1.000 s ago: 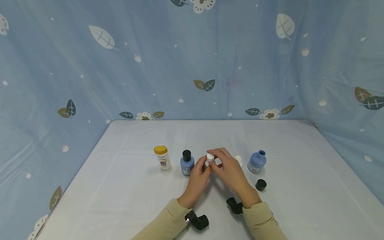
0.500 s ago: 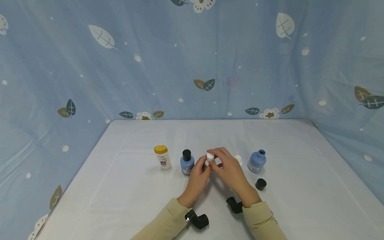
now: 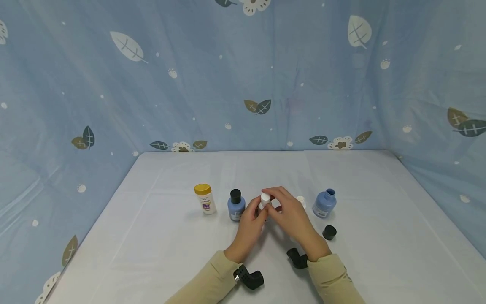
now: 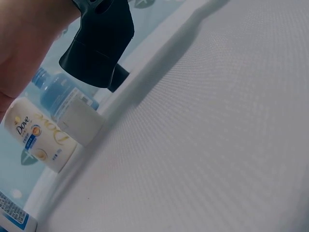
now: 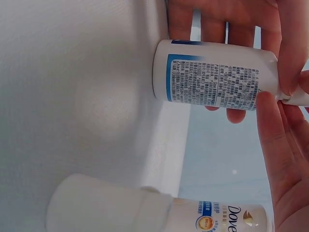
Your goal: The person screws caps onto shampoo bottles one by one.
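A white bottle with a blue-edged printed label (image 5: pixel 212 75) stands upright on the table between both hands. My left hand (image 3: pixel 247 230) grips its body, with several fingers behind it in the right wrist view. At the top, my right hand (image 3: pixel 291 215) pinches the white cap (image 3: pixel 265 198) between thumb and fingers. The hands cover most of the bottle in the head view. In the left wrist view only its printed lower end (image 4: pixel 17 212) shows at the corner. A white Dove bottle (image 4: pixel 41 137) stands just beyond the right hand, mostly hidden in the head view.
Left of the hands stand a black-capped blue bottle (image 3: pixel 236 207) and a white bottle with a yellow cap (image 3: pixel 205 200). To the right are an uncapped blue bottle (image 3: pixel 324 204) and a black cap (image 3: pixel 329 232). A blurred white rounded thing (image 5: pixel 106 205) is close to the right wrist camera.
The head view has shifted very slightly. Both hands stay at the bottle in almost the same pose, and the other bottles have not moved.
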`<state>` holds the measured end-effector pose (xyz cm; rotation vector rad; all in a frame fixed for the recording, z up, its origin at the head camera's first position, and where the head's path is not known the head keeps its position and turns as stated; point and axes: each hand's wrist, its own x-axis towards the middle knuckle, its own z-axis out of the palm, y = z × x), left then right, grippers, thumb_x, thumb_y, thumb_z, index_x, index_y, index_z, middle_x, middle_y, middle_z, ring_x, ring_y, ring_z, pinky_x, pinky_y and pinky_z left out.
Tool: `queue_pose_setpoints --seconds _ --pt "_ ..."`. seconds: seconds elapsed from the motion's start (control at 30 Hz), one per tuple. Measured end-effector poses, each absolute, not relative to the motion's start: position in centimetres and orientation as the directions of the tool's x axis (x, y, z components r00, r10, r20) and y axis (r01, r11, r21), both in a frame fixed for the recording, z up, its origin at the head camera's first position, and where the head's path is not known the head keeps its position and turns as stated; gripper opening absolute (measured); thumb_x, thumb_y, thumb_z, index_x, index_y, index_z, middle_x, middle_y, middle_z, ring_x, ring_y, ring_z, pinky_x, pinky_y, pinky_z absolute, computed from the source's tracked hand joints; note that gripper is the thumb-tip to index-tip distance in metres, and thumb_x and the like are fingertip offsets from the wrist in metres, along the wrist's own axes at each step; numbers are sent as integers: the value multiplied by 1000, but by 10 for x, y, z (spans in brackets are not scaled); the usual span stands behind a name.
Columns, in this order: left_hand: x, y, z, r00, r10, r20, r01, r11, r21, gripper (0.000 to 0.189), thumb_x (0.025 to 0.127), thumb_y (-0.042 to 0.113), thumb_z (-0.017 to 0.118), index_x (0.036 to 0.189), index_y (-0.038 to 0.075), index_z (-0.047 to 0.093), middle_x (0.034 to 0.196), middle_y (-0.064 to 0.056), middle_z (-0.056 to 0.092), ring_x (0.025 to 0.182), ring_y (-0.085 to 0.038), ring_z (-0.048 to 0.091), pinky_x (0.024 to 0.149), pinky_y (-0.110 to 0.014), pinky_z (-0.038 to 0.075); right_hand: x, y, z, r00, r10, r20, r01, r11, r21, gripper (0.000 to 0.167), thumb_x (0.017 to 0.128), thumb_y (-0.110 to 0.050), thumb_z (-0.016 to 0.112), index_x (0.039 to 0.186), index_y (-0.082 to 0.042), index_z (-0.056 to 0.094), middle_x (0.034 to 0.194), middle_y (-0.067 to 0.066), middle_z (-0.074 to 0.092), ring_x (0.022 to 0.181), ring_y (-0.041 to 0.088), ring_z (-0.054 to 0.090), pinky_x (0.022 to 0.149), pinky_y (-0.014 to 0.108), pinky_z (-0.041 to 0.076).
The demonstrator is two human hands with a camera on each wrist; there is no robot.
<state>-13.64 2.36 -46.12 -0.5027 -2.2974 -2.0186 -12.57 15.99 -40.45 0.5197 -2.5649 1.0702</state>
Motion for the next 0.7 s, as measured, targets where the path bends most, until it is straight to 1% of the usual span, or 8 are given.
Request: queue_pose_setpoints --seconds 0.2,0.33,0.43,0.57,0.6,0.7 --pt "-136 23 -460 -943 214 253 280 105 954 29 92 24 49 121 24 52 92 2 54 75 -10 48 66 -24 43 -126 159 -404 -895 -181 407 -420 648 -635 33 81 -14 64 114 -17 56 105 -8 54 94 7 53 66 23 49" --pt "-129 22 -444 -944 226 239 266 96 959 30 92 16 49 122 17 51 97 -2 55 78 -13 49 67 -25 43 -126 159 -404 -899 -175 403 -413 646 -642 33 81 -13 65 112 -16 56 105 -6 54 94 8 53 67 24 49" --pt "-125 20 -437 -946 229 227 254 93 963 31 92 13 48 122 16 51 96 -3 55 78 -14 49 67 -25 43 -126 159 -404 -901 -176 397 -410 641 -648 33 81 -13 65 113 -15 56 105 -6 54 95 9 53 67 26 50" --pt "-124 20 -435 -945 229 235 262 98 960 30 92 14 48 122 14 51 98 -1 54 78 -12 49 67 -24 43 -126 159 -404 -908 -171 383 -397 647 -651 33 81 -14 65 113 -16 56 105 -6 54 95 9 53 67 26 50" --pt "-122 20 -430 -945 231 229 258 101 961 31 92 12 48 123 12 51 99 -2 55 79 -13 49 68 -25 43 -126 159 -404 -909 -170 380 -393 651 -649 33 81 -14 65 113 -16 56 105 -6 54 94 8 53 67 26 50" --pt "-122 20 -430 -943 230 242 273 114 955 31 92 13 48 122 11 51 103 -1 55 81 -15 49 68 -25 43 -126 159 -404 -913 -167 373 -385 657 -648 32 81 -15 65 112 -17 56 105 -7 54 94 7 52 67 25 49"
